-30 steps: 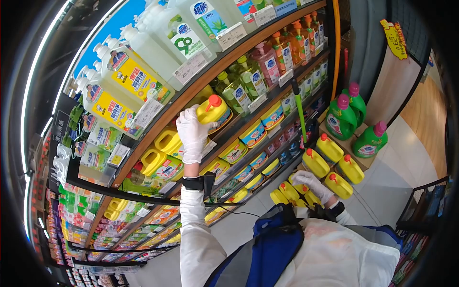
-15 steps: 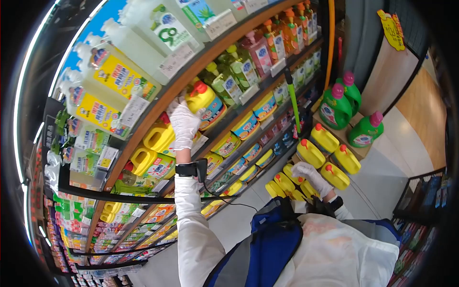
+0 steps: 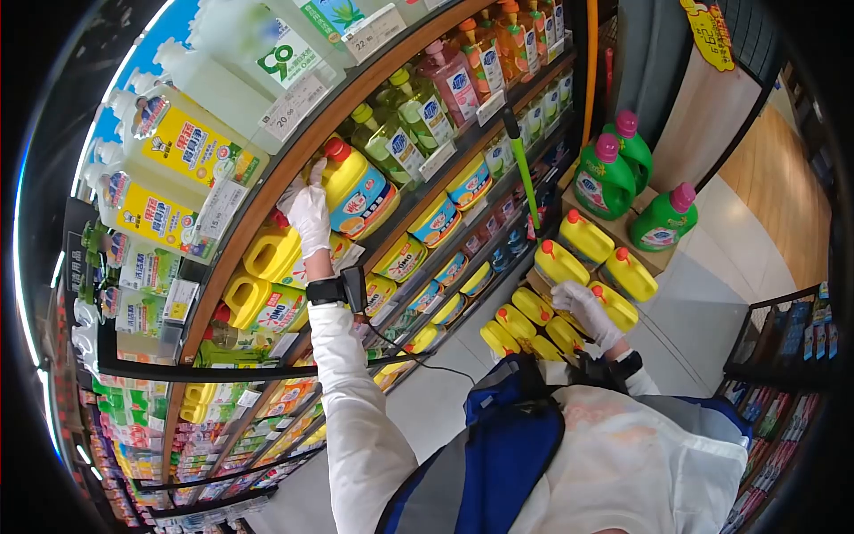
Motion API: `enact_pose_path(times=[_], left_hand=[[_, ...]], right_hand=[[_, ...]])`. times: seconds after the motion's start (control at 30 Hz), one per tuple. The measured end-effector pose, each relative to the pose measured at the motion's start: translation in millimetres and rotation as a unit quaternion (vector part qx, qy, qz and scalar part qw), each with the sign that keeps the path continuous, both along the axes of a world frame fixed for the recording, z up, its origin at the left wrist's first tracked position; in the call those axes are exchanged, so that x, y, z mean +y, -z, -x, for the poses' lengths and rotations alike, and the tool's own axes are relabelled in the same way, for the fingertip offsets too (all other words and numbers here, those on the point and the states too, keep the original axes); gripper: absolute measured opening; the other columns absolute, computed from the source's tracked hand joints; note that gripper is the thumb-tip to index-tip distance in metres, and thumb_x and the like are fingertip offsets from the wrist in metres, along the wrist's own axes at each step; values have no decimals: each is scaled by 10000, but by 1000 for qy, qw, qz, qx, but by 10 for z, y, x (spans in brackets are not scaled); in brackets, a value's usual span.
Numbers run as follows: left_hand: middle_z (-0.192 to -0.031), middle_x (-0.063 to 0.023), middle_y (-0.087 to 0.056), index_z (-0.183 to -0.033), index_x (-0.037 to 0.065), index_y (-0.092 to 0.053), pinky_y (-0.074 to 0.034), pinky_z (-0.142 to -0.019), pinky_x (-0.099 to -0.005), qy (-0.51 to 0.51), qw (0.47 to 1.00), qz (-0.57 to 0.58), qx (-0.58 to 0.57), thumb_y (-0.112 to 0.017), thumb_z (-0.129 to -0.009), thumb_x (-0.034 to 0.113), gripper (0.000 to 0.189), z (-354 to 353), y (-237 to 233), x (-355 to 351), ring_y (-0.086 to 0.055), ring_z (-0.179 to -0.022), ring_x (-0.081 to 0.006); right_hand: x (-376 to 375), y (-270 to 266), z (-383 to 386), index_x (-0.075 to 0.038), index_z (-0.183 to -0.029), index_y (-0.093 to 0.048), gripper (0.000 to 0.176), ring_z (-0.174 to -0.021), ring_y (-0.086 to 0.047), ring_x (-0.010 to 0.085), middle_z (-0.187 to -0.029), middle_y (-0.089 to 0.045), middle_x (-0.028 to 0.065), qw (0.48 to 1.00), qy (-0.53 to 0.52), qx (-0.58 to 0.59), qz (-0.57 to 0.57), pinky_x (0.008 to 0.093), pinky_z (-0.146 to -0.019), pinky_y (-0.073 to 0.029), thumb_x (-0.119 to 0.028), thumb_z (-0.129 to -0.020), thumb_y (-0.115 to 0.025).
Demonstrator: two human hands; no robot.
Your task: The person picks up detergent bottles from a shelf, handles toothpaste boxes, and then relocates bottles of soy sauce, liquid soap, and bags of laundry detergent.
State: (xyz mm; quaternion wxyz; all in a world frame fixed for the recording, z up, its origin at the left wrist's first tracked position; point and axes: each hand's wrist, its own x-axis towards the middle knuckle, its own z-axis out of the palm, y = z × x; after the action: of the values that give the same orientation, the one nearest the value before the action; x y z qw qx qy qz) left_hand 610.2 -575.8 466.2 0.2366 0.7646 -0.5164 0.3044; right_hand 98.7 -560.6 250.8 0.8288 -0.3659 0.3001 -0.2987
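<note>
Touching yellow bottle [image 3: 359, 194] with left hand [image 3: 308, 218], arm [image 3: 349, 383] extended

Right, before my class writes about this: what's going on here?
A person's gloved left hand is at the side of a red-capped yellow jug standing on the shop shelving, beside green pump bottles. Their gloved right hand is lower down, among similar yellow jugs. Green jugs with pink caps stand just beyond those.

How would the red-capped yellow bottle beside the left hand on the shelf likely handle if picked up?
The yellow bottle looks like moulded plastic, so probably stiff. Its bulky body suggests noticeable weight if full. The smooth surface may slip against the gloved left hand.
</note>
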Motion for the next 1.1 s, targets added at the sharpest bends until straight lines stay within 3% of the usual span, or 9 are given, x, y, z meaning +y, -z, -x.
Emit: enact_pose_path(times=[0.17, 0.2, 0.27, 0.37, 0.43, 0.6, 0.8, 0.93, 1.1], left_hand=[[-910, -115, -708, -866, 118, -647, -522, -632, -464, -141, 965, -219, 23, -450, -949, 319, 292, -449, 422, -203, -675, -758, -332], [-798, -143, -703, -789, 112, -643, -521, -600, -471, -149, 967, -206, 7, -459, -945, 342, 333, -225, 293, -194, -666, -681, -360], [-1187, -266, -603, -1197, 69, -626, -318, -1064, -544, -97, 994, -40, 13, -438, -983, 420, 452, 448, -201, -151, -504, -1214, -387], [-1319, -273, -514, -1310, 19, -527, -278, -1098, -552, -146, 984, 5, -98, -438, -982, 445, 544, 271, 39, -220, -432, -1281, -413], [-1311, -269, -527, -1351, 8, -469, -299, -1095, -528, -126, 990, -14, -58, -501, -955, 410, 566, 373, 57, -129, -486, -1242, -391], [-1318, -187, -536, -1321, 0, -464, -349, -1066, -473, 33, 994, 47, -93, -604, -927, 208, 467, 924, 76, 260, -490, -1226, -368], [-979, -163, -598, -1032, 51, -594, -467, -803, -462, 88, 983, -57, 154, -572, -937, 128, 124, 1796, 1327, 1239, -581, -910, -363], [-927, -155, -677, -1036, 74, -671, -519, -708, -442, 36, 960, -107, 256, -579, -938, 181, 172, 2461, 2409, 2123, -657, -809, -340], [-824, -139, -700, -1044, 174, -719, -529, -705, -369, -165, 770, -350, 508, -622, -908, 326, 226, 3343, 2627, 2952, -680, -775, -263]], right_hand=[[57, -56, -37, -55, -1074, -640, 319, -971, -620, 171, -1071, -662, 61, 1000, 9, -2, -7, 336, -952, -464, -344, -972, -549], [56, -32, -34, -58, -1074, -641, 320, -971, -620, 171, -1072, -662, 60, 1000, 8, -6, -5, 336, -950, -464, -347, -971, -549], [64, 14, -21, -62, -1075, -642, 321, -972, -620, 171, -1074, -662, 58, 1000, 5, -11, -4, 335, -947, -466, -351, -971, -548], [59, -30, 36, -47, -1083, -640, 336, -959, -622, 164, -1036, -659, 52, 1000, -2, 1, -8, 317, -933, -469, -348, -973, -540], [56, -35, 74, -37, -1083, -639, 343, -951, -624, 160, -1019, -658, 51, 1000, -4, -1, -11, 310, -929, -470, -347, -977, -535], [57, -41, 238, -20, -1090, -637, 365, -935, -631, 154, -983, -664, 48, 1000, 14, -6, -1, 308, -925, -478, -349, -992, -513], [-68, 317, 719, -39, -1046, -649, 267, -858, -654, 140, -953, -684, 49, 993, 76, 6, -94, 291, -841, -529, -286, -952, -610], [18, 504, 1094, -74, -985, -669, 218, -779, -659, 119, -873, -689, 24, 988, 69, 89, -103, 265, -781, -540, -283, -943, -627], [276, 847, 1520, -103, -893, -686, 170, -712, -625, 88, -810, -680, -17, 983, -26, 170, -65, 236, -678, -489, -262, -933, -641]])
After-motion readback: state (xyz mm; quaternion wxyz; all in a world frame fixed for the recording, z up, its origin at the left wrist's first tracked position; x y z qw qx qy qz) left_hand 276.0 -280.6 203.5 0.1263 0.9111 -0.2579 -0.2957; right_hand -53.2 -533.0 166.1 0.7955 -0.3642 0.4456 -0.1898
